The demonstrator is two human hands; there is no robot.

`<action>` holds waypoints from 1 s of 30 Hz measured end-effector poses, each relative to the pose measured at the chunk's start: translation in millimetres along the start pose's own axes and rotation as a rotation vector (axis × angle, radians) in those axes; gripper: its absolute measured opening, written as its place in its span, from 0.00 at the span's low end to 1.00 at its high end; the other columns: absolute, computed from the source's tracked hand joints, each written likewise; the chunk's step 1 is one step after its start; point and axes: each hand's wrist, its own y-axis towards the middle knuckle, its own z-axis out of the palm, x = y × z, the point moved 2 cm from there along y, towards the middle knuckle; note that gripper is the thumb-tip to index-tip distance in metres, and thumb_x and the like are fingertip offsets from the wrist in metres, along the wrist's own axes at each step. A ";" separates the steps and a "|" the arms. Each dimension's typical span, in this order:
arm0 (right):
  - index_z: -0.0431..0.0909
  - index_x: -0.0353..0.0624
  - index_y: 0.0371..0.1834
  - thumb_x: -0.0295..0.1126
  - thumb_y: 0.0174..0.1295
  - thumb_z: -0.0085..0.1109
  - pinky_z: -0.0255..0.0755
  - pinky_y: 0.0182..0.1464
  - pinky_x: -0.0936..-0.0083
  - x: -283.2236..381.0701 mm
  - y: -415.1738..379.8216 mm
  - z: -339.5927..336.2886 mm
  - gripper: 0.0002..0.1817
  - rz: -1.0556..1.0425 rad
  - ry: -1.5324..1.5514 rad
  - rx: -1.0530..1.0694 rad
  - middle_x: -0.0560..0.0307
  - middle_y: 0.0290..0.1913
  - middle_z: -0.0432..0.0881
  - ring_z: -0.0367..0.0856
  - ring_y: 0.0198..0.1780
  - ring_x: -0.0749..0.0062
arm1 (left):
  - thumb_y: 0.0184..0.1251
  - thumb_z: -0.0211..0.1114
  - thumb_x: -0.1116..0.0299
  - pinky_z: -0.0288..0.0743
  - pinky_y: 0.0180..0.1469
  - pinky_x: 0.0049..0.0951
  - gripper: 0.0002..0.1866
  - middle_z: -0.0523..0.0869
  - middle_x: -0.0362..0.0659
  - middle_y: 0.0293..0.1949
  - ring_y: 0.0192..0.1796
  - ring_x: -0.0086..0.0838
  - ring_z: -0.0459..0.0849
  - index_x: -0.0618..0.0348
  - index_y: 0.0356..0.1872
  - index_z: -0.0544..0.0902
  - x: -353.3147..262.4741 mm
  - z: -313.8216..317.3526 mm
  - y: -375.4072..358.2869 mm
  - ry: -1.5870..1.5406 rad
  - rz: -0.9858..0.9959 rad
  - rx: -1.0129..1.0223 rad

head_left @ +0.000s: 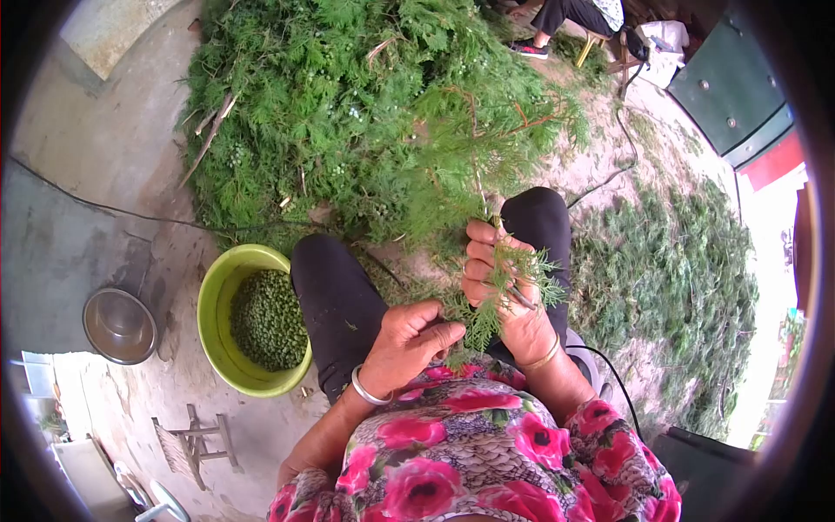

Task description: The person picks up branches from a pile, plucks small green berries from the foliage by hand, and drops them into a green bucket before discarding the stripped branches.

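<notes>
A leafy green branch stands up from my right hand, whose fingers are wrapped round its stem above my lap. Small sprigs hang over that hand and down beside the wrist. My left hand, with a silver bracelet, is closed, thumb against the fingers, at the lower sprigs of the branch; whatever lies between its fingertips is too small to make out. To the left of my knee stands a yellow-green bucket partly filled with small green berries.
A big heap of green branches lies ahead, with more cuttings on the right. A metal pan and a small wooden stool are at left. A black cable crosses the floor. Another person sits at the top right.
</notes>
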 end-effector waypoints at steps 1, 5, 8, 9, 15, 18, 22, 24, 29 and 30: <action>0.63 0.46 0.33 0.40 0.68 0.45 0.54 0.15 0.81 0.5 -0.9 0.1 0.11 -0.010 -0.035 -0.013 0.69 0.18 0.60 0.58 0.14 0.81 | 0.58 0.62 0.78 0.64 0.22 0.18 0.05 0.75 0.35 0.18 0.19 0.16 0.72 0.66 0.25 0.77 0.0 0.4 -0.2 0.000 0.001 0.003; 0.63 0.47 0.33 0.40 0.68 0.46 0.55 0.15 0.80 6.5 -5.5 1.9 0.11 -0.029 -0.149 -0.154 0.69 0.19 0.60 0.59 0.15 0.82 | 0.57 0.61 0.80 0.65 0.21 0.18 0.04 0.77 0.37 0.18 0.19 0.16 0.73 0.66 0.24 0.77 -5.2 -7.7 -6.8 -0.013 0.025 0.007; 0.63 0.47 0.33 0.40 0.67 0.47 0.56 0.14 0.80 24.2 -13.0 8.3 0.11 -0.104 -0.094 -0.108 0.69 0.19 0.61 0.59 0.15 0.82 | 0.56 0.58 0.83 0.67 0.22 0.18 0.01 0.80 0.42 0.22 0.19 0.18 0.74 0.68 0.27 0.78 0.3 -20.8 -19.4 -0.119 0.019 -0.034; 0.63 0.47 0.33 0.40 0.67 0.47 0.56 0.14 0.80 28.4 -14.3 9.0 0.11 -0.110 -0.096 -0.107 0.69 0.19 0.61 0.59 0.15 0.82 | 0.55 0.56 0.84 0.68 0.22 0.18 0.03 0.82 0.46 0.24 0.20 0.20 0.75 0.69 0.28 0.78 4.1 -26.1 -24.0 -0.248 -0.016 -0.092; 0.61 0.46 0.31 0.35 0.67 0.44 0.52 0.12 0.81 37.7 -21.7 7.4 0.08 -0.061 -0.090 0.103 0.69 0.18 0.61 0.58 0.15 0.83 | 0.55 0.52 0.82 0.73 0.31 0.24 0.09 0.82 0.52 0.34 0.28 0.28 0.78 0.69 0.36 0.78 38.6 -103.5 -57.0 -0.167 0.130 -0.643; 0.62 0.46 0.31 0.36 0.65 0.47 0.50 0.12 0.82 31.7 -24.4 7.0 0.10 -0.049 -0.101 0.083 0.69 0.17 0.61 0.56 0.13 0.83 | 0.54 0.59 0.81 0.76 0.37 0.25 0.15 0.82 0.50 0.38 0.36 0.28 0.81 0.72 0.44 0.77 68.5 -156.6 -83.7 0.822 0.002 -0.960; 0.62 0.45 0.31 0.39 0.62 0.54 0.51 0.13 0.83 24.6 -27.1 2.6 0.13 0.060 -0.155 0.098 0.72 0.14 0.60 0.55 0.12 0.87 | 0.51 0.67 0.77 0.77 0.39 0.27 0.23 0.80 0.55 0.45 0.44 0.32 0.81 0.71 0.51 0.74 62.4 -146.6 -75.6 0.672 -0.077 -0.918; 0.64 0.43 0.30 0.39 0.61 0.57 0.53 0.12 0.83 12.9 -28.4 6.4 0.14 0.096 -0.189 0.040 0.74 0.13 0.62 0.56 0.11 0.89 | 0.57 0.62 0.77 0.76 0.48 0.26 0.17 0.82 0.52 0.45 0.45 0.32 0.82 0.73 0.48 0.76 45.6 -124.9 -55.2 0.394 -0.069 -0.718; 0.69 0.38 0.29 0.38 0.57 0.60 0.56 0.12 0.81 -2.7 -34.3 -5.0 0.15 0.221 -0.263 0.046 0.72 0.12 0.65 0.57 0.10 0.89 | 0.64 0.61 0.63 0.75 0.53 0.38 0.25 0.79 0.57 0.48 0.50 0.44 0.80 0.74 0.54 0.70 40.4 -79.6 10.3 -0.525 0.084 -0.322; 0.69 0.36 0.28 0.38 0.57 0.60 0.57 0.12 0.80 -4.3 -37.7 -7.2 0.15 0.263 -0.252 0.013 0.71 0.12 0.65 0.57 0.10 0.89 | 0.63 0.62 0.65 0.75 0.53 0.38 0.24 0.80 0.53 0.46 0.49 0.41 0.80 0.71 0.55 0.70 33.3 -73.8 22.5 -0.671 0.095 -0.236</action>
